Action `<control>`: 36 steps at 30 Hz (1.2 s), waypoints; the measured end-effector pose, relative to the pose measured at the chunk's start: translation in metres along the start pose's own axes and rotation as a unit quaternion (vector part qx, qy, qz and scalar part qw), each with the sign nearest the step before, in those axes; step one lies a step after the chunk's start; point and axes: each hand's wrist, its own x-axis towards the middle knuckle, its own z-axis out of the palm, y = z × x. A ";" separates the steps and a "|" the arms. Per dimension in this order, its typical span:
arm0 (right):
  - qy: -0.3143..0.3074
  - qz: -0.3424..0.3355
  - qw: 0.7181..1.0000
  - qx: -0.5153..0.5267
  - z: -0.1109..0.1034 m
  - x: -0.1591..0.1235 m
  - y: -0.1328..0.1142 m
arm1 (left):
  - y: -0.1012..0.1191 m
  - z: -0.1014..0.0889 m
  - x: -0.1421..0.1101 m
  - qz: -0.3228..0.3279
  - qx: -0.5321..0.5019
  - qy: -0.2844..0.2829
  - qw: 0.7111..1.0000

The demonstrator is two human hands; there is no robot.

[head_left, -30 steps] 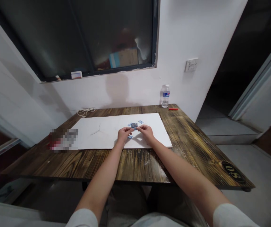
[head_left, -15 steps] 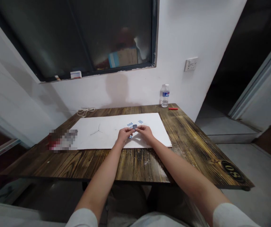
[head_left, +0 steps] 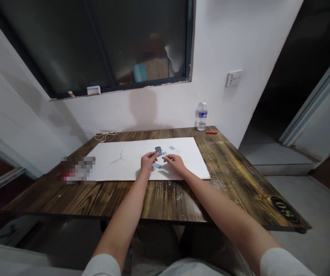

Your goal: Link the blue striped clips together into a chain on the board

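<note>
My left hand (head_left: 148, 161) rests on a white board (head_left: 130, 165), its fingertips just beside a small stack of blue-and-white striped paper pieces (head_left: 158, 150). It appears to hold nothing. My right hand (head_left: 176, 163) lies a little to the right, fingers spread and empty, close to a loose striped piece (head_left: 163, 153). Another piece (head_left: 157, 166) lies between my hands, nearer the board's front edge. A further piece (head_left: 172, 147) sits farther back on the right. The board lies on a dark burnt-wood table (head_left: 167, 199).
A plastic water bottle (head_left: 201, 117) and a red stick (head_left: 211, 132) stand beyond the board at the table's back right. A white cord (head_left: 105, 135) lies at the back left. A pixelated blurred object (head_left: 78, 169) sits at the board's left end.
My hands were pinched together around the blue pieces and have now parted. A stack of pieces now lies on the board, and more pieces lie spread around it.
</note>
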 end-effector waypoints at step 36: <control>-0.199 -0.122 0.805 -0.546 0.027 -0.018 -0.045 | 0.019 -0.017 0.006 -0.027 -0.106 0.105 0.988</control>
